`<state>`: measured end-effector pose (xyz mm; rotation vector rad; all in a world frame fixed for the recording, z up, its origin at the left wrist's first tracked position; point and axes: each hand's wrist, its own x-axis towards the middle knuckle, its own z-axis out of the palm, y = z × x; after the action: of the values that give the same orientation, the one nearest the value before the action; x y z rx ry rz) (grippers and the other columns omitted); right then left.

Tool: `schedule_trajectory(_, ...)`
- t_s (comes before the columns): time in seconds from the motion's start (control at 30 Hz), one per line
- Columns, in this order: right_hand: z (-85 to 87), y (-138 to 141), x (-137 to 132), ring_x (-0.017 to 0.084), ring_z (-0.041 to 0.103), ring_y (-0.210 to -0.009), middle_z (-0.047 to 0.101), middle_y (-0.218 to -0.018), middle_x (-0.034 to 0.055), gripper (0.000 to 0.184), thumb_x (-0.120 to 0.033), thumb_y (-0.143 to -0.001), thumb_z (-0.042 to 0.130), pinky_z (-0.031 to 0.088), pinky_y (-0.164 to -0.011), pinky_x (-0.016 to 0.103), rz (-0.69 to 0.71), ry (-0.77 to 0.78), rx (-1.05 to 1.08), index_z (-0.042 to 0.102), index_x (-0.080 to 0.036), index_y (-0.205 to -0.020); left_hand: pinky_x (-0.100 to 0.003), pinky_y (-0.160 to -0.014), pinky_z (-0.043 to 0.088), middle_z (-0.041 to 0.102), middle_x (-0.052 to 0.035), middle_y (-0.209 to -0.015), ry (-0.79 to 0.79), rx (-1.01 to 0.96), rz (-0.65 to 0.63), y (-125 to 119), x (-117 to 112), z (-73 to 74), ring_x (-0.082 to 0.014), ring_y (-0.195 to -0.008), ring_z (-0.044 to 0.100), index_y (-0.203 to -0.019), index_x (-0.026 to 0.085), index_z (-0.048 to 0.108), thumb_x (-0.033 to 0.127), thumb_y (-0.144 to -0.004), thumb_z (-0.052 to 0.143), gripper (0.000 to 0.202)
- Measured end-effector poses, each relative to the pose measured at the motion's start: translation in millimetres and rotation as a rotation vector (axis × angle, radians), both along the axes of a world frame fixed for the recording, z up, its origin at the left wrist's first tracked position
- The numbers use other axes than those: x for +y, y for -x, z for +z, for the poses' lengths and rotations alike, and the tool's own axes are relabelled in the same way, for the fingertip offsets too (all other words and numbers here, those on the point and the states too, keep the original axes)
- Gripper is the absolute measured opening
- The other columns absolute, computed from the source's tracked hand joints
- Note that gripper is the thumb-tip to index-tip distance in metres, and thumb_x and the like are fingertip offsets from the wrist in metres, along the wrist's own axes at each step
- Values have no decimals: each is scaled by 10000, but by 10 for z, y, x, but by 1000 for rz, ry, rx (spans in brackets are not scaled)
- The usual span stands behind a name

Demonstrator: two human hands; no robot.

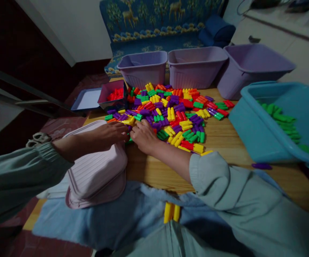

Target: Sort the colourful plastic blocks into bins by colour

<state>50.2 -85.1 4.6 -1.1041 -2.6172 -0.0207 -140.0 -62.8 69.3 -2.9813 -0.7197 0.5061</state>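
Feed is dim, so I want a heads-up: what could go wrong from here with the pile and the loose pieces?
1. The lone purple piece lies on the table near the right sleeve and could be swept off.
2. Yellow pieces already sit on the lap; more may slide from the pile where the left hand and right hand work.

Glossy, smooth plastic bricks [170,114] lie on a grained wooden table [224,139] among matt plastic tubs, lilac [194,66] and blue [264,135], beside a ribbed pink plastic basin [98,175] and soft blue cloth [122,214]
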Motion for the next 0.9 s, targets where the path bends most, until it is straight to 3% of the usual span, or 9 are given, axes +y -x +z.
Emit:
schedule_trajectory(0.1,26,-18,-21,269,513,-1073,651,-1032,134,191,-148,-852,532,278,-996,440,-32,41,-9,653,-77,-981,-404,-1088,372,628,-84,-1199,6,-4,1,-23,-20,22,-235,-1216,519,-1109,230,650,-73,-634,490,585)
schedule_trajectory(0.17,21,10,-38,281,511,-1091,643,-1083,139,243,-143,-800,591,253,-1028,472,-43,71,32,614,-83,-1034,-417,-1124,321,627,-76,-1222,-5,-4,7,-35,-29,32,-228,-1239,505,-1134,229,642,-66,-633,489,602)
schedule_trajectory(0.3,-29,137,-50,263,541,-1075,646,-1094,133,320,-142,-791,609,221,-1060,486,-105,180,119,534,-84,-1096,-409,-1141,287,622,-71,-1249,-33,26,27,-62,-31,56,-220,-1272,480,-1193,218,616,-47,-651,489,616)
schedule_trajectory(0.47,-34,251,-15,244,583,-1048,673,-1020,126,336,-183,-816,599,271,-1023,423,-230,254,155,487,-98,-1121,-393,-1114,323,623,-87,-1237,-39,8,55,-75,-8,58,-225,-1243,499,-1146,202,641,-12,-690,502,523)
schedule_trajectory(0.6,82,144,70,223,620,-945,693,-921,99,250,-115,-867,482,289,-984,403,-258,196,126,498,-120,-1116,-388,-1100,341,649,-79,-1165,-10,-8,52,-56,12,27,-224,-1187,536,-1033,207,679,-40,-656,506,483)
schedule_trajectory(0.73,296,-143,62,245,603,-934,691,-897,111,220,-79,-886,413,270,-971,434,-281,75,69,576,-119,-1028,-393,-1079,364,660,-90,-1113,9,1,28,-44,-2,38,-227,-1151,556,-990,192,678,-86,-635,467,497)
schedule_trajectory(0.83,478,-406,-217,241,576,-974,685,-939,71,148,-116,-836,525,325,-873,370,-146,144,92,630,-166,-928,-398,-1078,363,652,-88,-1123,10,-8,35,-17,-22,50,-225,-1166,544,-996,198,674,-88,-644,460,501)
schedule_trajectory(0.9,574,-588,-541,185,583,-883,681,-873,15,107,-135,-811,582,349,-751,302,100,325,72,649,-213,-843,-402,-1081,359,637,-91,-1159,4,-30,39,20,-22,26,-224,-1187,529,-1016,200,669,-83,-646,464,510)
